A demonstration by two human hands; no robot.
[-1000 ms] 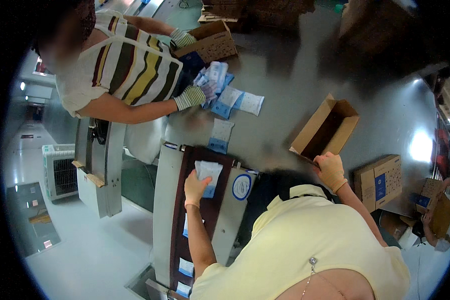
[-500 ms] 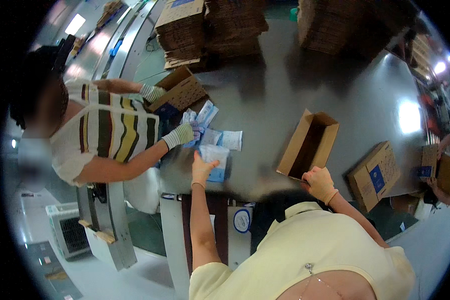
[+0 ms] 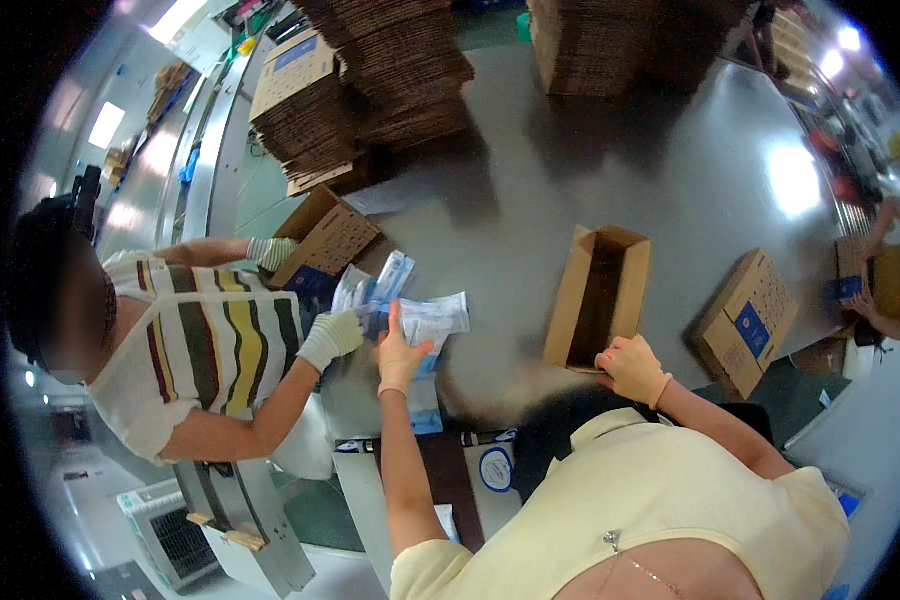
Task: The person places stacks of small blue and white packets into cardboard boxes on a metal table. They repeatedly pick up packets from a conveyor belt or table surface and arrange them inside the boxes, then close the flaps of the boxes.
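step: packet pickup | left hand (image 3: 400, 358) fingers clamped on white-and-blue flat plastic packets (image 3: 432, 322), table 9 o'clock | right hand (image 3: 630, 368) fingers curled on open brown cardboard box (image 3: 600, 295) near rim, 3 o'clock | next likely needs lift, carry right into box

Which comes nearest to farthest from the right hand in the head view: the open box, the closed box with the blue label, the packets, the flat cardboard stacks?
From the right hand:
1. Open box, touching it.
2. Closed box, to its right.
3. Packets, to its left, under the left hand.
4. Flat cardboard stacks, across the table.
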